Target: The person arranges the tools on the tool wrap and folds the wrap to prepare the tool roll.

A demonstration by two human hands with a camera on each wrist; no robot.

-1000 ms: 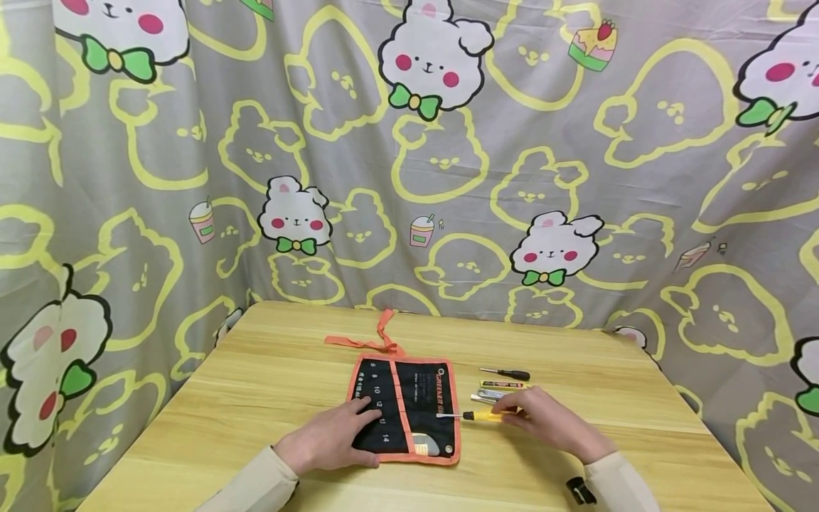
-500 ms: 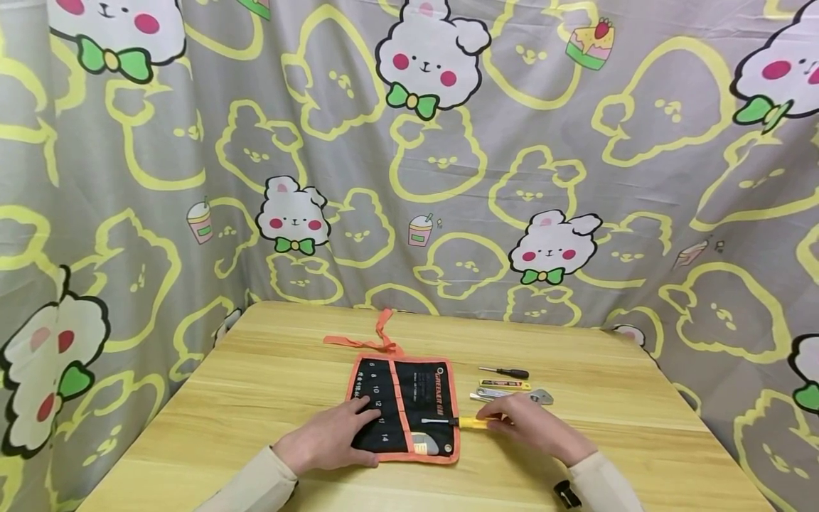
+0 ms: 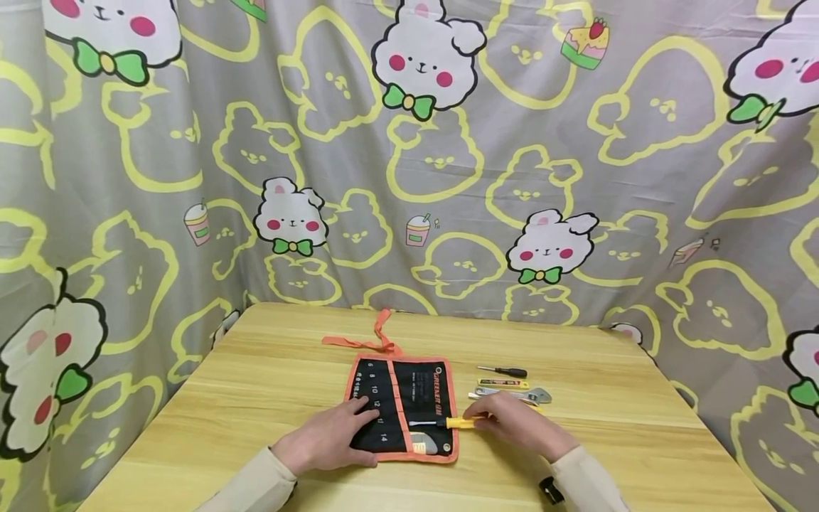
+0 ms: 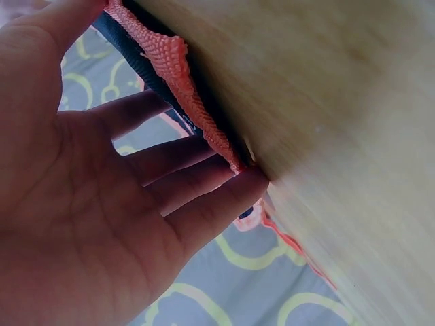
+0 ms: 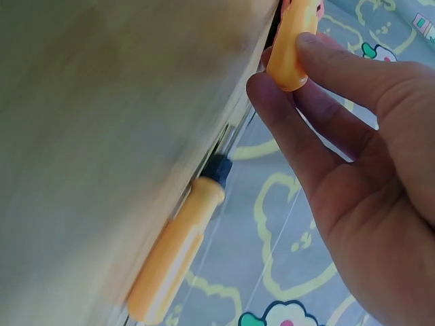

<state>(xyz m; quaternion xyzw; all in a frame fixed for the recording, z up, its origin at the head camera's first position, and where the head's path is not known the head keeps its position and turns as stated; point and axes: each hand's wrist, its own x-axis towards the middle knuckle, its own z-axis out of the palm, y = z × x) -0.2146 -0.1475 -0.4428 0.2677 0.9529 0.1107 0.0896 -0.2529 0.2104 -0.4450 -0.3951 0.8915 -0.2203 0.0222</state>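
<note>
A black tool roll (image 3: 419, 387) with orange trim lies unrolled on the wooden table (image 3: 269, 377). My left hand (image 3: 333, 437) lies flat on its left half, and in the left wrist view its straight fingers (image 4: 204, 180) reach to the orange edge (image 4: 178, 71). My right hand (image 3: 508, 423) pinches the yellow handle of a screwdriver (image 3: 459, 422) at the roll's right edge, with the metal shaft pointing left over the black cloth. The right wrist view shows finger and thumb round that handle (image 5: 293, 41).
Right of the roll lie a black-handled screwdriver (image 3: 505, 371), a yellow utility knife (image 3: 505, 383) and an adjustable wrench (image 3: 521, 393). Another orange-handled tool (image 5: 173, 261) lies on the table by my right hand. A silver tool (image 3: 425, 446) sits in the roll's lower pocket. A printed curtain (image 3: 448, 178) surrounds the table.
My right hand has carried the yellow screwdriver leftward, so its shaft now lies further over the roll. The wrench behind the hand has come into view. The left hand has stayed put.
</note>
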